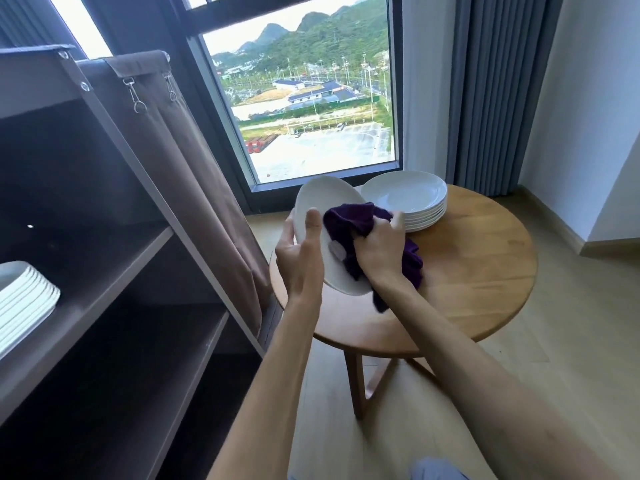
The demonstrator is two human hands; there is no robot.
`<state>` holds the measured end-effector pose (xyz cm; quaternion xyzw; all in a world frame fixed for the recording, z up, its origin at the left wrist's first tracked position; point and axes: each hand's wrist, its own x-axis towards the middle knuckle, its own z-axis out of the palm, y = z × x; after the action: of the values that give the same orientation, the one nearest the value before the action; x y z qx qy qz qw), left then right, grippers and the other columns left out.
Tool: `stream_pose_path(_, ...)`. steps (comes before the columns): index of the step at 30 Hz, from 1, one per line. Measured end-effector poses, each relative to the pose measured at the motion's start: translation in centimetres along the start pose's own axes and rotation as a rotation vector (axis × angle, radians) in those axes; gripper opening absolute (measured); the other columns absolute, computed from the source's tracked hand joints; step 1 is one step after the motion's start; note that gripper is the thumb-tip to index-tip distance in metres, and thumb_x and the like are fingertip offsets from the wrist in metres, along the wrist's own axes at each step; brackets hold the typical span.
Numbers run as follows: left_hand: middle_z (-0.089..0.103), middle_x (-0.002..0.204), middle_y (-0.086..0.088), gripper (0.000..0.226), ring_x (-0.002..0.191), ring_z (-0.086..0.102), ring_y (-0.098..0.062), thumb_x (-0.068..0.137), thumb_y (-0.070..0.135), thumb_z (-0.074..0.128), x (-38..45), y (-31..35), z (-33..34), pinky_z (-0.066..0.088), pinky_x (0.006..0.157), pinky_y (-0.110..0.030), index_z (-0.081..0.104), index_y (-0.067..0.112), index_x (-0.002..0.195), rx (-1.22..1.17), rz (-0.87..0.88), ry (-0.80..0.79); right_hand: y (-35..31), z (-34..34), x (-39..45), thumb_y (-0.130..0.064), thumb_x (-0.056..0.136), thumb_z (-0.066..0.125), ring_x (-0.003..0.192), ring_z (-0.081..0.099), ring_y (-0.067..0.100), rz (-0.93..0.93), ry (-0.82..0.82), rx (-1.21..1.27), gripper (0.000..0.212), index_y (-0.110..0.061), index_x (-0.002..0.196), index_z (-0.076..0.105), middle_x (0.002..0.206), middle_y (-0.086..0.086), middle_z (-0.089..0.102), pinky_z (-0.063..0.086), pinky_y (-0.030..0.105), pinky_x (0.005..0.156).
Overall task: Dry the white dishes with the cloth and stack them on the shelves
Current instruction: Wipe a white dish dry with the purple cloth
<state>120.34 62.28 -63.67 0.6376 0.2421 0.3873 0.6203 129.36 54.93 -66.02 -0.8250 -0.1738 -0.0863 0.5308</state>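
We see the left hand [300, 258] gripping a tilted white dish [323, 216] by its left rim, thumb across the face, held above the near-left edge of the round wooden table [478, 271]. Right hand [379, 249] clenched on a purple cloth [349, 221], pressed to the dish's face. Undried stack [407, 199] far on the table; dried stack [24, 299] on left shelf [114, 268].

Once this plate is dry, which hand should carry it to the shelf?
Probably left: the left hand already holds the plate on the shelf side, while the right hand grips the cloth.
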Motion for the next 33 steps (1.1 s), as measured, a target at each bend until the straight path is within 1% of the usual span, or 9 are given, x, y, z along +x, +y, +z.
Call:
stream_pose_path(4,0.071,0.087,0.027,0.025,0.087,0.069,-0.007,0.073,0.084,0.056,-1.6,-0.4,0.6,0.058,0.068,-0.024,0.057,0.074,0.096,0.106,0.055,-0.038,-2.2,-0.7,2.2,-0.009,0.085,0.063,0.089,0.057,0.03,-0.074,0.121,0.06,0.01,-0.009,0.089,0.072,0.088,0.015,0.062,0.049,0.042,0.084)
stream_pose_path(9,0.073,0.094,0.017,0.052,0.091,0.069,0.003,0.088,0.079,0.039,-0.9,0.1,1.8,0.056,0.071,-0.016,0.066,0.039,0.108,0.025,0.06,-0.009,-6.0,-1.1,1.7,-0.013,0.083,0.072,0.071,0.062,0.008,-0.258,0.061,0.288,0.019,-0.014,0.101,0.067,0.076,-0.008,0.068,0.055,0.032,0.072)
stream_pose_path(12,0.074,0.087,0.004,0.07,0.087,0.072,-0.01,0.088,0.081,0.035,1.3,1.2,1.3,0.058,0.084,-0.032,0.07,0.021,0.095,-0.073,0.046,0.027,-5.6,-1.2,0.1,-0.014,0.087,0.073,0.072,0.066,0.021,-0.423,-0.149,0.397,0.007,-0.008,0.09,0.076,0.074,0.003,0.071,0.054,0.046,0.072)
stream_pose_path(16,0.072,0.073,0.004,0.061,0.081,0.071,-0.013,0.083,0.083,0.044,2.9,1.0,0.4,0.058,0.082,-0.039,0.07,0.027,0.073,-0.088,-0.062,0.08,-3.5,-1.8,0.1,-0.007,0.085,0.078,0.076,0.063,0.038,-0.389,-0.341,0.461,0.009,0.001,0.089,0.077,0.077,0.013,0.066,0.052,0.054,0.073)
stream_pose_path(20,0.073,0.1,-0.007,0.049,0.105,0.068,-0.03,0.091,0.066,0.052,3.0,0.1,0.0,0.059,0.083,-0.044,0.07,0.024,0.109,-0.108,-0.171,0.12,-1.2,-1.4,-0.3,-0.005,0.077,0.082,0.068,0.057,0.023,-0.336,-0.401,0.409,0.012,-0.014,0.073,0.075,0.073,0.001,0.059,0.051,0.043,0.067)
stream_pose_path(22,0.066,0.129,-0.009,0.051,0.122,0.061,-0.031,0.1,0.055,0.049,3.1,-0.3,-0.2,0.054,0.099,-0.049,0.059,0.022,0.138,-0.08,-0.153,0.147,0.2,-0.7,-0.7,-0.005,0.073,0.082,0.069,0.057,0.017,-0.255,-0.383,0.348,0.019,-0.022,0.07,0.074,0.074,0.0,0.06,0.047,0.034,0.068)
stream_pose_path(25,0.055,0.148,-0.006,0.051,0.136,0.051,-0.029,0.105,0.047,0.047,2.9,-0.3,-1.1,0.042,0.115,-0.052,0.051,0.021,0.148,-0.027,-0.082,0.127,2.3,0.5,-1.0,-0.008,0.071,0.079,0.065,0.053,0.013,-0.11,-0.258,0.204,0.027,-0.028,0.06,0.064,0.065,-0.006,0.057,0.04,0.031,0.066)
stream_pose_path(28,0.054,0.15,-0.002,0.053,0.138,0.05,-0.025,0.104,0.049,0.049,1.6,-0.3,-1.6,0.041,0.115,-0.049,0.05,0.023,0.151,0.073,-0.028,0.094,2.4,1.8,-0.1,-0.014,0.075,0.073,0.07,0.055,0.023,-0.008,-0.093,0.114,0.016,-0.021,0.063,0.066,0.069,0.004,0.062,0.037,0.031,0.064)
stream_pose_path(33,0.07,0.107,0.006,0.039,0.102,0.065,-0.012,0.104,0.053,0.046,-0.9,-0.8,-0.6,0.056,0.083,-0.032,0.061,0.036,0.136,0.157,0.034,0.024,-1.0,2.4,3.5,-0.016,0.084,0.061,0.08,0.061,0.031,0.124,0.082,0.134,0.01,-0.014,0.076,0.067,0.089,0.015,0.069,0.037,0.03,0.066)
